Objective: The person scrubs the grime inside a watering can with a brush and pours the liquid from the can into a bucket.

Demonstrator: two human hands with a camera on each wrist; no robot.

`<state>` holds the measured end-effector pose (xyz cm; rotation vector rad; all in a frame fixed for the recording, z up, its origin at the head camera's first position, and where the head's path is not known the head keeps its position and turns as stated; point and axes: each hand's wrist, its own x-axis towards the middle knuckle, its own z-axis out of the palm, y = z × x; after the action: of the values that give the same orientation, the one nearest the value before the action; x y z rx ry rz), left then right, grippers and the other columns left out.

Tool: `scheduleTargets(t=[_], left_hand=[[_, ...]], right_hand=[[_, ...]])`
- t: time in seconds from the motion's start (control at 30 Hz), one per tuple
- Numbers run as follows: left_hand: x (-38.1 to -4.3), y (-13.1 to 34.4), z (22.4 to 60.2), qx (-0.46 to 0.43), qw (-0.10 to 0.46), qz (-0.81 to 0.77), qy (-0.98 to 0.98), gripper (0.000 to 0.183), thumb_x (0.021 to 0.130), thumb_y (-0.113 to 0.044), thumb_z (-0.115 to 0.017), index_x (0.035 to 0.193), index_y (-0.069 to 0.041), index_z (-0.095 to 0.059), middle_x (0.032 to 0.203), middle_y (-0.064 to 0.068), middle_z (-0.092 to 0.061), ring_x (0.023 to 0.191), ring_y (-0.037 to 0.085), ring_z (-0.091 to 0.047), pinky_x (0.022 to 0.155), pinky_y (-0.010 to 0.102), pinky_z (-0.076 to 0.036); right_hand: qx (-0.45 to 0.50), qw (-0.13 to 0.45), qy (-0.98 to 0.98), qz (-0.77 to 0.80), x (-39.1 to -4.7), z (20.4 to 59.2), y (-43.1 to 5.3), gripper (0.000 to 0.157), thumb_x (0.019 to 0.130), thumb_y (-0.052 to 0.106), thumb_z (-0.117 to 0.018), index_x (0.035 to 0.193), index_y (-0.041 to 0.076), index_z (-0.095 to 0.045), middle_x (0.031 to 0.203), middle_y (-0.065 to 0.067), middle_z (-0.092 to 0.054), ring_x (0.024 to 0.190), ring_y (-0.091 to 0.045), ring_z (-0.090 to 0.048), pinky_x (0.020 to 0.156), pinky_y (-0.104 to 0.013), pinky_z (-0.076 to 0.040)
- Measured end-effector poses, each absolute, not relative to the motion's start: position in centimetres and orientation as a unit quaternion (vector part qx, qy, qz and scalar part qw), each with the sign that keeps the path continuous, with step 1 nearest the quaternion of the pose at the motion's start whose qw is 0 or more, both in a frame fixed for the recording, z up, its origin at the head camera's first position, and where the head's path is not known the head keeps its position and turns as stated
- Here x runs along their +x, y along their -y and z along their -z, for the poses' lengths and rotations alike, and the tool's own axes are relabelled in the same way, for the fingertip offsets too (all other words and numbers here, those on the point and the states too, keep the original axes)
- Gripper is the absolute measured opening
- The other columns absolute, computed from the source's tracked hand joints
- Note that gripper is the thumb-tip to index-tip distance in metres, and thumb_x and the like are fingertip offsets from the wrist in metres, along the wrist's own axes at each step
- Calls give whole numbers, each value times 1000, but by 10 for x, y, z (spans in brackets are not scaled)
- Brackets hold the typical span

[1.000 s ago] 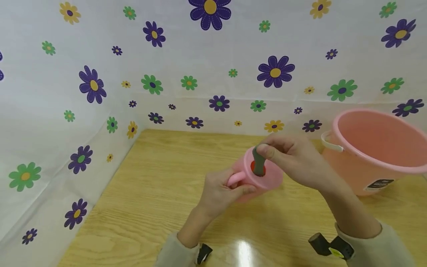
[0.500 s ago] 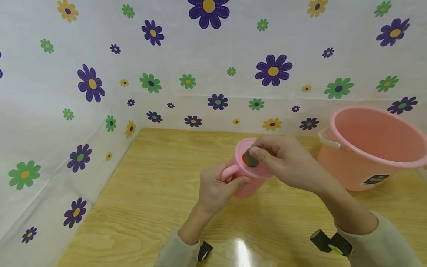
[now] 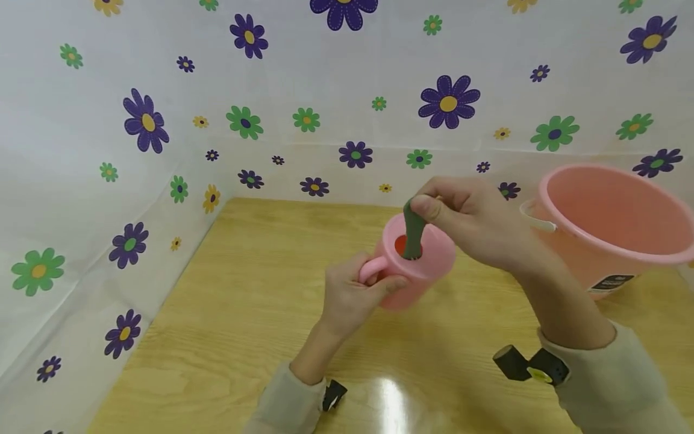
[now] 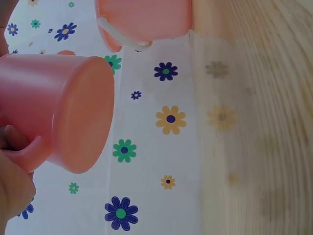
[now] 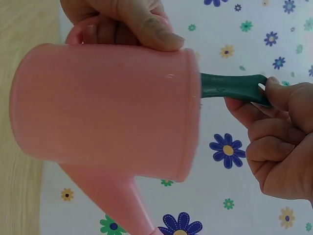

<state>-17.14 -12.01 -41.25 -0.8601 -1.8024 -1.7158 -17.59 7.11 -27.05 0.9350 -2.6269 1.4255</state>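
One pink can (image 3: 414, 271) is held tilted above the desk (image 3: 255, 271), short of its far edge, its handle (image 3: 374, 269) grasped by the left hand (image 3: 351, 295). The spout (image 5: 115, 196) is pointed away on the opposite side. A green tool (image 3: 414, 234), its lower end hidden in the can's opening, is pinched between thumb and fingers of the right hand (image 3: 477, 226). Near the desk's far edge, to the right, a bucket (image 3: 575, 250) is set before a flowered cloth (image 3: 325, 72).

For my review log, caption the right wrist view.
Left hand grips a pink watering can while the right hand pinches a green handle sticking out of it.
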Motion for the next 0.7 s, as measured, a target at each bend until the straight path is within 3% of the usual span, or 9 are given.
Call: scheduleTargets(t=[0.2,0.33,0.57,0.67,0.7], left_hand=[[-176,122,416,-311,274,626,661,43,82,-39,-76,73,1,-61,58,6,-50,54,7,-41,46,20,-33],[-180,122,417,-325,276,617,662,41,83,-36,-76,76,1,-62,60,8,-53,55,10,-43,47,21,-35],[-180,123,422,-309,290,598,680,42,81,-38,-77,74,0,-61,59,7,-51,55,9,-42,48,18,-34],[-180,121,421,-331,285,593,676,38,82,-34,-77,81,2,-65,62,8,-55,56,12,-45,49,20,-37],[-180,121,420,-334,290,589,677,38,82,-34,-78,82,2,-65,62,8,-55,56,12,-45,49,20,-37]], right_hand=[[293,-21,858,-420,-180,275,-63,20,102,22,-57,90,12,-69,80,-2,-66,78,-20,-57,69,-31,-48],[279,6,857,-433,-181,272,-67,21,103,21,-56,91,10,-70,83,-3,-67,82,-23,-57,73,-34,-47],[270,-23,862,-428,-183,278,-68,22,103,24,-55,93,10,-70,85,-3,-68,85,-22,-58,76,-36,-48],[233,6,858,-459,-182,274,-72,26,104,24,-53,96,6,-70,88,-6,-71,92,-22,-62,84,-40,-48],[222,13,857,-465,-181,273,-73,27,104,26,-53,97,6,-69,88,-6,-71,88,-22,-62,81,-40,-47]])
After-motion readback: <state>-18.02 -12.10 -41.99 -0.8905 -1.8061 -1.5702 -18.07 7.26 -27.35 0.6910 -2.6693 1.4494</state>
